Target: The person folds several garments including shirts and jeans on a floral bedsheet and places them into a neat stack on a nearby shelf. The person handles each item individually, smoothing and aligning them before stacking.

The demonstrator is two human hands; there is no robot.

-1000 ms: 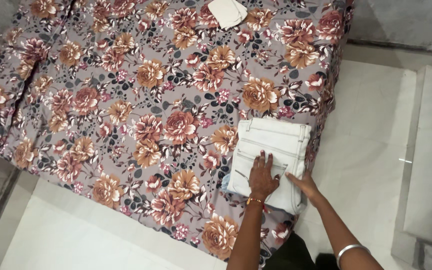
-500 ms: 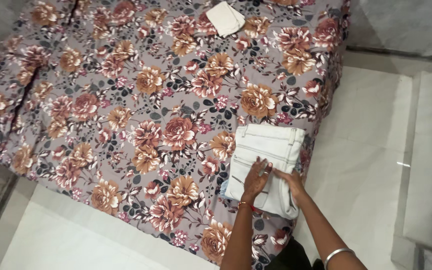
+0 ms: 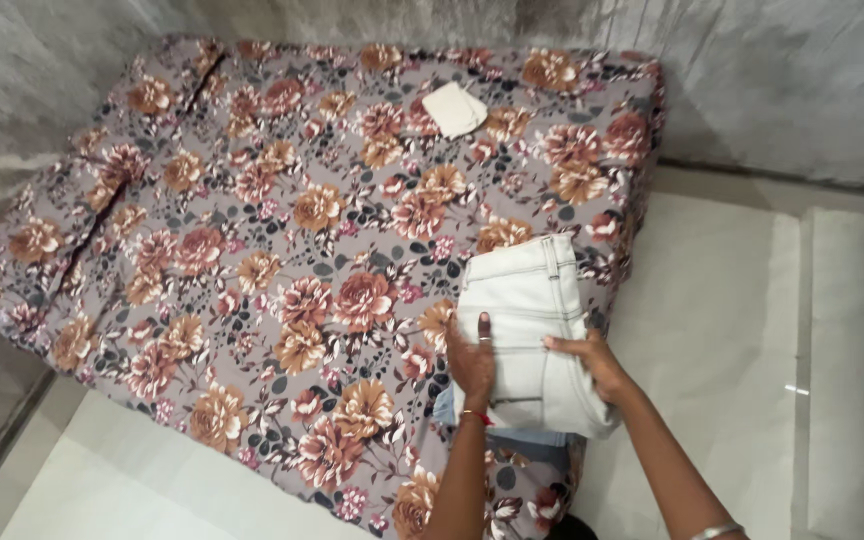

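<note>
Between left hand and right hand: folded white jeans; both grip it.

Floral bedsheet; small, perhaps folded, cream cloth.

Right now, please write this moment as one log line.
left hand: grips folded pale denim jeans | right hand: grips same | under: floral bedsheet

Bedsheet: grey ground, orange, rust and pink roses, dark leaves, fills left and centre. Folded jeans: pale whitish denim, lower centre-right. Folded cloth: cream, top centre. Floor: glossy white, right.
</note>
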